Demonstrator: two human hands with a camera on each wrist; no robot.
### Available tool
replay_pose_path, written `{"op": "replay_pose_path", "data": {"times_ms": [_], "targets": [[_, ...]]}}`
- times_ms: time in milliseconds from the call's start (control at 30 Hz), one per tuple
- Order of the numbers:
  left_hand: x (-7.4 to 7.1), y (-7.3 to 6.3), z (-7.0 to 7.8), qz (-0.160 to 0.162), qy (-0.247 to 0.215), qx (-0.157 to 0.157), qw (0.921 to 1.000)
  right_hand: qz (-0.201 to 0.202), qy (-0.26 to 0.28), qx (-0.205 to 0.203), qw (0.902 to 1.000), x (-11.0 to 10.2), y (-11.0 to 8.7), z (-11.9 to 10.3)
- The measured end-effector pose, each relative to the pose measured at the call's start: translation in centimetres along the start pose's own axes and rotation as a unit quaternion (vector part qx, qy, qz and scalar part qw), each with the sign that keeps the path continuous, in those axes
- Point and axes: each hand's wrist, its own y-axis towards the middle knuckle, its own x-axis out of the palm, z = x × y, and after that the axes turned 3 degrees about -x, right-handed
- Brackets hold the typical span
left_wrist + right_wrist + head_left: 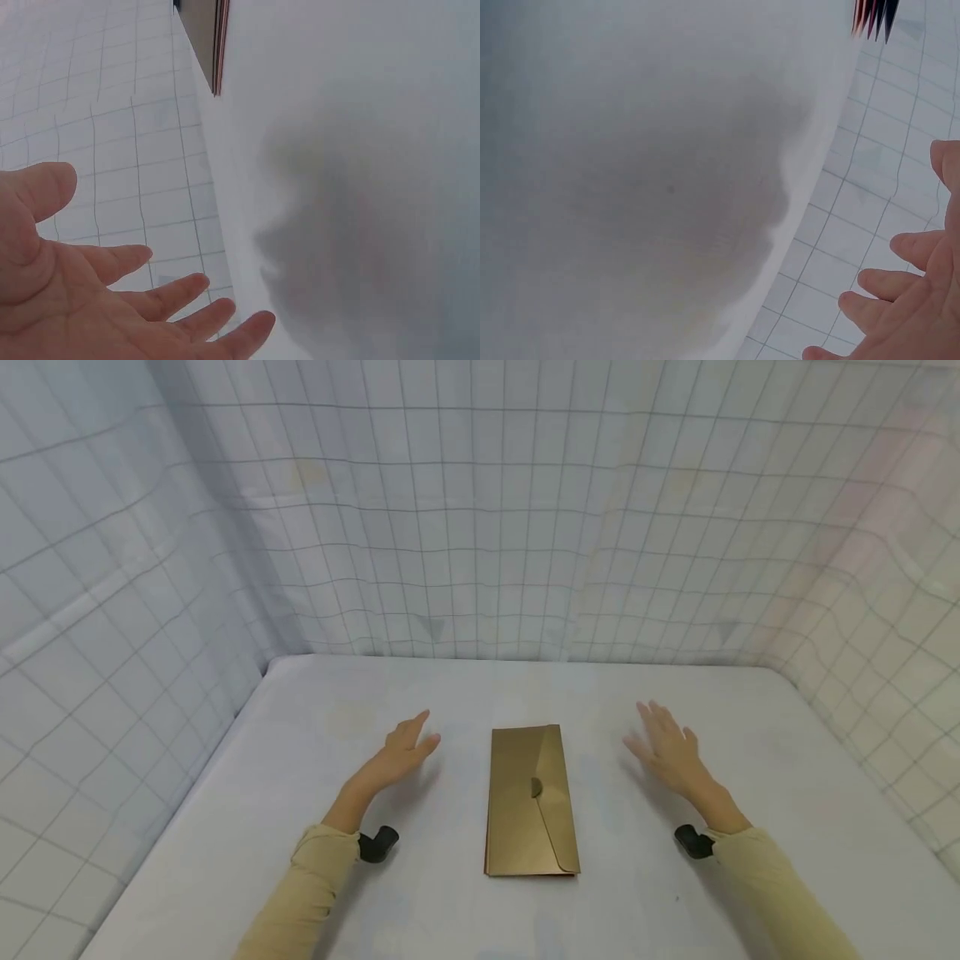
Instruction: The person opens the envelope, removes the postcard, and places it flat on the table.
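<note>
A gold envelope (pixel 521 810) with a flap and a small half-round tab lies upright-lengthwise on the white table, in the middle of the head view. Reddish edges under it show more layers beneath. To its left, my left hand (pixel 398 752) hovers over the table, fingers spread, holding nothing. My right hand (pixel 671 756) is held in the same way to the right of the envelope, apart from it. In the left wrist view the stack's edge (pixel 220 52) shows at the top. The right wrist view catches its layered corner (pixel 874 19) at the top right.
The white table (pixel 600 910) reaches back to a hanging white curtain (pixel 480 527) with a grid of dark lines, which also closes off both sides. A black wrist device (pixel 378 844) sits on the left wrist and another (pixel 693 842) on the right.
</note>
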Motion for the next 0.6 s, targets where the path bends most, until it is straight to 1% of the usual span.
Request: {"op": "replay_pose_path", "data": {"times_ms": [133,200,267,367,500,600], "targets": [[0.9,-0.1,0.5,-0.004,-0.061,-0.013,0.9981,0.044,0.007,-0.025,0.9987,0.4,0.1,-0.5],[1.5,-0.1,0.7,-0.01,-0.092,-0.022,0.9955,0.055,0.011,-0.032,0.9979,0.5,0.2,-0.8],[2.1,-0.1,0.8,-0.022,-0.123,-0.023,0.9919,0.054,0.024,-0.03,0.9978,0.6,0.1,-1.0],[2.7,-0.2,1.1,-0.041,-0.169,-0.021,0.9846,0.041,0.052,-0.024,0.9975,0.6,0.0,-1.4],[3.4,-0.3,1.6,-0.057,-0.226,-0.014,0.9722,0.028,0.095,-0.019,0.995,0.5,-0.2,-2.0],[3.8,-0.4,2.0,-0.067,-0.267,-0.012,0.9611,0.024,0.124,-0.019,0.9918,0.4,-0.3,-2.5]]}}
